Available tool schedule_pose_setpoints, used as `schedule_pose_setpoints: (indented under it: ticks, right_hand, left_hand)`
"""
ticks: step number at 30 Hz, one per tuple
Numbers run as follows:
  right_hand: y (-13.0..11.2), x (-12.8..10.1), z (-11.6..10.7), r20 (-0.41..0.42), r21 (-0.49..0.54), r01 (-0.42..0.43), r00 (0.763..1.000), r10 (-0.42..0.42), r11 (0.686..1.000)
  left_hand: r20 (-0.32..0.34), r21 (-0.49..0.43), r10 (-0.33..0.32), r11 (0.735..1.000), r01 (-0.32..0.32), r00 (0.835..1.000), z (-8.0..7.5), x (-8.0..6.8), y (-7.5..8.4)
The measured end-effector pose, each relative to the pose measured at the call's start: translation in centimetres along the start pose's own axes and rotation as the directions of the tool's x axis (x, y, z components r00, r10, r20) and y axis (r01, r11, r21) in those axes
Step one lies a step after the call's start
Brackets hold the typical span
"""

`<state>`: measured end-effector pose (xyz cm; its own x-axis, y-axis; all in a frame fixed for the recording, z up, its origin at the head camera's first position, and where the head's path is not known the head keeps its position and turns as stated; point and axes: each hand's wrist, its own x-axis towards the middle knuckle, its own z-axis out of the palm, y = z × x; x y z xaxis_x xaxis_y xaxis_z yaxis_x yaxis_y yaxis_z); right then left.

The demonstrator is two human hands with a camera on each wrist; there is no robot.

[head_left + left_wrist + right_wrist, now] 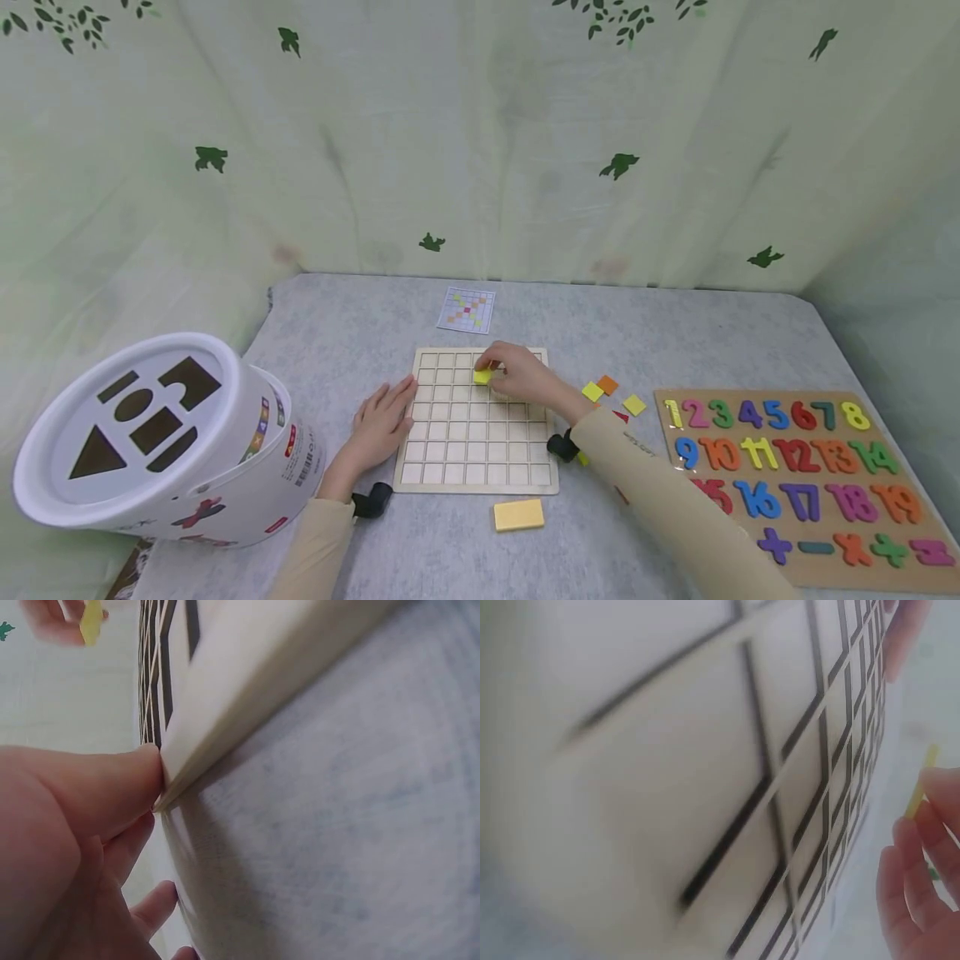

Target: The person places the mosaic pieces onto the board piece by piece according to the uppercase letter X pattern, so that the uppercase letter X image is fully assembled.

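A wooden grid board (455,433) lies flat on the table. Above its upper part my right hand (516,372) pinches a yellow square tile (482,377) between thumb and fingers. In the right wrist view the yellow tile (921,784) is seen edge-on, held off the board. My left hand (381,423) rests at the board's left edge, its fingers fairly straight. The left wrist view shows the left thumb (120,776) touching the board's rim. Loose yellow tiles (634,405), an orange tile (607,384) and a partly hidden red tile lie right of the board.
A printed pattern card (466,310) lies behind the board. A pale yellow block (518,515) sits in front of it. At left stands a white bucket (247,492) with a shape-hole lid. A number puzzle board (738,454) is at right, partly behind my right sleeve.
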<state>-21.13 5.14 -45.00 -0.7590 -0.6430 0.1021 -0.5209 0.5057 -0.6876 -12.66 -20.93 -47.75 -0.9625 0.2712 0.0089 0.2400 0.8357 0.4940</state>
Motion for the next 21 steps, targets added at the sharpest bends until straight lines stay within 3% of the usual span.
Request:
schedule_pose_setpoints:
  ticks: [10,21]
  right_hand:
    - [-1.3,4.8,2.9,0.068,-0.088,-0.051,0.996,0.057,0.995]
    - [-2.3,5.9,4.1,0.087,-0.214,-0.011,0.996,0.03,0.977]
  left_hand:
    - [0.021,-0.004,-0.013,1.0,0.013,1.0,0.0,0.0,-0.1]
    - [0.021,0.002,-0.026,1.0,0.026,0.999,0.1,0.1,-0.1]
